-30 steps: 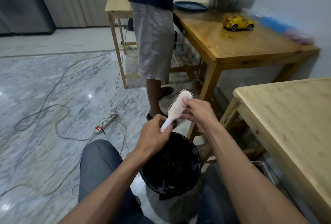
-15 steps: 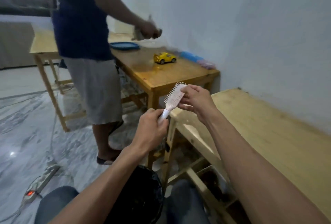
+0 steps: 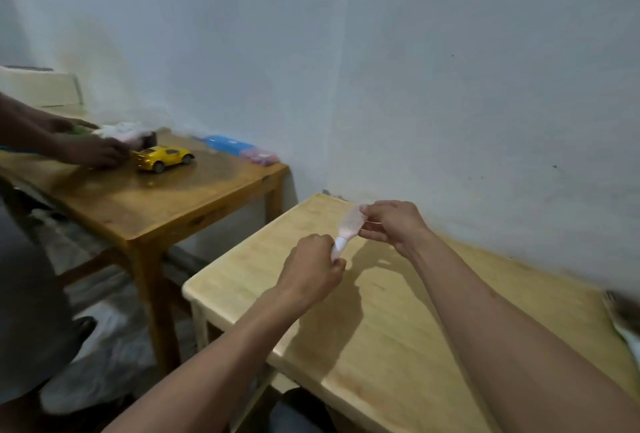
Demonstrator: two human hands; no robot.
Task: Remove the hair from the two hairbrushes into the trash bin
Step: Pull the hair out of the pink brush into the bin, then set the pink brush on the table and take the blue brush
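1. Your left hand (image 3: 313,264) is closed in a fist around the white handle of the hairbrush (image 3: 347,228), so it has a firm hold of it.
2. Your right hand (image 3: 393,224) holds the head of the same hairbrush. The thumb and the fingers (image 3: 372,208) pinch the far end of the head, and the other fingers are half curled below it.
3. The hairbrush is pale pink and white. It is blurred, so you cannot tell if any hair is on its bristles. It is above the far left corner of the light desk (image 3: 398,321), held between your two hands, and it does not touch the top.
4. The light desk stands against the white wall (image 3: 415,68). At its right edge a second brush (image 3: 623,318) lies, only partly in view and blurred.
5. To the left a darker desk (image 3: 149,204) stands apart from yours. On it a yellow toy car (image 3: 162,157) is near the middle, and a blue box (image 3: 227,145) with a pink object (image 3: 260,156) beside it lies along the wall edge.
6. Another person's hand (image 3: 91,152) rests on the darker desk just beside the toy car, at its left end.
7. The trash bin is not in view in this moment.
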